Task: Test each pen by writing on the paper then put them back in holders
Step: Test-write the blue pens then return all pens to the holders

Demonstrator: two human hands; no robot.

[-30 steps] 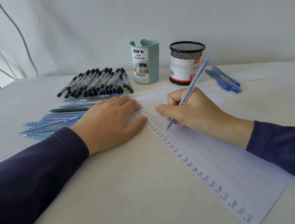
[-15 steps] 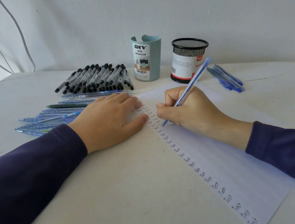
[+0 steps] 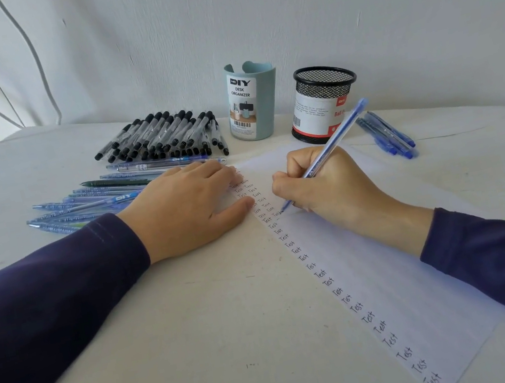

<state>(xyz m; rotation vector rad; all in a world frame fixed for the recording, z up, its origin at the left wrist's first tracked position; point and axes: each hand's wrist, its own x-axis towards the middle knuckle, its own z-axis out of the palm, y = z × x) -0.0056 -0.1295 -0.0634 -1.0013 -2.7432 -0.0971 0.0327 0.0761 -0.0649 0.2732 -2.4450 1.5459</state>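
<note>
The right hand (image 3: 327,184) grasps a blue ballpoint pen (image 3: 336,136) in a writing pinch, thumb and forefinger curled round the lower barrel. The tip pokes out just below the fingers and touches the sheet of paper (image 3: 376,270); the barrel slants up and away from the grip toward the right, its end above the knuckles. The heel of this hand rests on the sheet.

Just left of the grip, the left hand (image 3: 186,206) lies flat with straight fingers, holding nothing. Its fingertips and thumb press the left edge of the paper beside the pen tip. A column of handwritten "Test" words runs down that edge toward the camera, with a shorter second column ending at the tip.

Beyond the grip stand two holders: a teal desk organizer (image 3: 254,106) slightly left and a black mesh cup (image 3: 324,101) directly behind the raised barrel. Further left of the organizer lies a heap of black-capped pens (image 3: 163,136), and beyond the left hand a row of blue pens (image 3: 88,203). To the right of the grip, a few blue pens (image 3: 386,134) lie together on the white table (image 3: 169,341).
</note>
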